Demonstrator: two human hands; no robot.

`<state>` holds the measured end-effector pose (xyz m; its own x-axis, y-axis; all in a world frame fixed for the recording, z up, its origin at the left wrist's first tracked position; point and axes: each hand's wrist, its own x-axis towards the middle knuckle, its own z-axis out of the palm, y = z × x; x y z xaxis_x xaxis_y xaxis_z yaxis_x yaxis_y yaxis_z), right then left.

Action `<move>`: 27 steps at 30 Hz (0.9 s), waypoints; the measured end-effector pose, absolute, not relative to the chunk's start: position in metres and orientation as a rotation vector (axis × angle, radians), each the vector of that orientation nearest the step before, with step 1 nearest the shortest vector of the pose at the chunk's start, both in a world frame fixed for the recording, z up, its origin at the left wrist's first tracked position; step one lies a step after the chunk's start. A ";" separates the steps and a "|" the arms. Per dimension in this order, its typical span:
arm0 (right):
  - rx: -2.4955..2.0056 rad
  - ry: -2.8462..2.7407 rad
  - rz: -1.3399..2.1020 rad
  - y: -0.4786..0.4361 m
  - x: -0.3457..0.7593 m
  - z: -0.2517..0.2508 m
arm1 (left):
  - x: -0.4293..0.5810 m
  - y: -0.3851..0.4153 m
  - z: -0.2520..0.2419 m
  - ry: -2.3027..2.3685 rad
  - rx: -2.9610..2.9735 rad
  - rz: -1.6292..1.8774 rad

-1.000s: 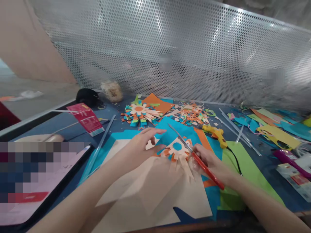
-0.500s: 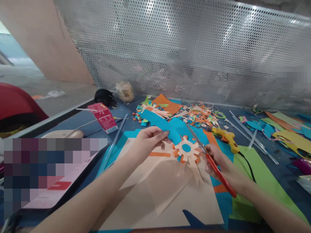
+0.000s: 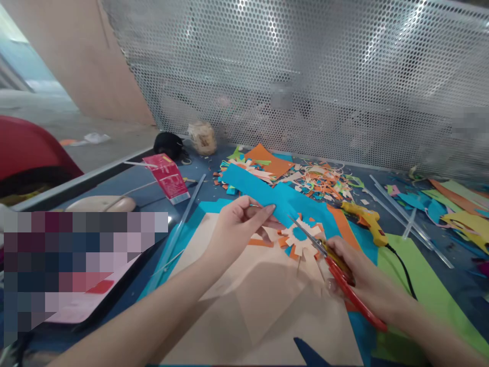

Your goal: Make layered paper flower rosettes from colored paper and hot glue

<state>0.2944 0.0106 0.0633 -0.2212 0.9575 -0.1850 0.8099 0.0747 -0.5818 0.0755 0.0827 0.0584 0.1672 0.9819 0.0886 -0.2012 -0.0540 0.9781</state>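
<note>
My left hand (image 3: 240, 227) is closed, pinching the near end of a long blue paper strip (image 3: 260, 191) and lifting it off the table. My right hand (image 3: 357, 278) grips red-handled scissors (image 3: 336, 270), their blades pointing up-left toward the strip. Just under the blade tips lies a layered paper flower (image 3: 300, 239) in cream, orange and blue. Both hands hover over a large cream paper sheet (image 3: 263, 306).
A yellow glue gun (image 3: 364, 220) with a black cord lies right of the scissors, on green paper (image 3: 420, 285). Paper scraps (image 3: 321, 178), a second paper flower, clear glue sticks (image 3: 405, 216), a red packet (image 3: 168, 177) and a tablet (image 3: 76, 275) lie around. A perforated metal screen (image 3: 305, 76) closes the back.
My left hand went from lying flat on the paper to picking up the blue strip and raising it. The scissors' tips moved in under the strip, beside the flower.
</note>
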 end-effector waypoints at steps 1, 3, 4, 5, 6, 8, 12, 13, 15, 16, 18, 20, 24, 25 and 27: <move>-1.771 -2.110 0.858 0.010 0.295 0.063 | 0.076 0.081 0.059 0.913 1.194 1.199; -1.755 -2.124 0.823 0.010 0.295 0.063 | 0.077 0.079 0.061 0.928 1.193 1.179; -1.754 -2.134 0.809 0.010 0.295 0.063 | 0.078 0.078 0.062 0.933 1.193 1.175; -1.753 -2.144 0.803 0.010 0.296 0.063 | 0.078 0.078 0.063 0.937 1.194 1.176; -1.751 -2.152 0.804 0.010 0.296 0.063 | 0.078 0.077 0.064 0.940 1.195 1.180; -1.739 -2.163 0.823 0.010 0.296 0.064 | 0.078 0.076 0.065 0.946 1.199 1.188; -1.703 -2.177 0.846 0.010 0.298 0.062 | 0.078 0.074 0.067 0.960 1.226 1.188; -1.697 -2.177 0.850 0.010 0.298 0.062 | 0.078 0.074 0.067 0.965 1.234 1.187; -1.683 -2.168 0.888 0.010 0.299 0.061 | 0.077 0.074 0.067 0.978 1.243 1.192; -1.678 -2.158 0.919 0.010 0.299 0.061 | 0.077 0.074 0.067 0.987 1.242 1.199; -1.684 -2.141 0.971 0.009 0.299 0.062 | 0.077 0.074 0.067 0.999 1.237 1.217; -1.699 -2.139 0.971 0.009 0.298 0.062 | 0.078 0.074 0.067 0.997 1.234 1.227; -1.716 -2.152 0.951 0.010 0.299 0.063 | 0.079 0.073 0.067 0.987 1.232 1.211; -1.723 -2.150 0.952 0.010 0.299 0.062 | 0.079 0.073 0.067 0.986 1.231 1.206; -1.727 -2.145 0.957 0.010 0.299 0.062 | 0.079 0.073 0.067 0.975 1.231 1.202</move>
<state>0.2988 0.0102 0.0621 -0.2815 0.9343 -0.2189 0.7872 0.0944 -0.6095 0.0793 0.0733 0.0671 0.1450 0.9866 0.0750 -0.1301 -0.0561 0.9899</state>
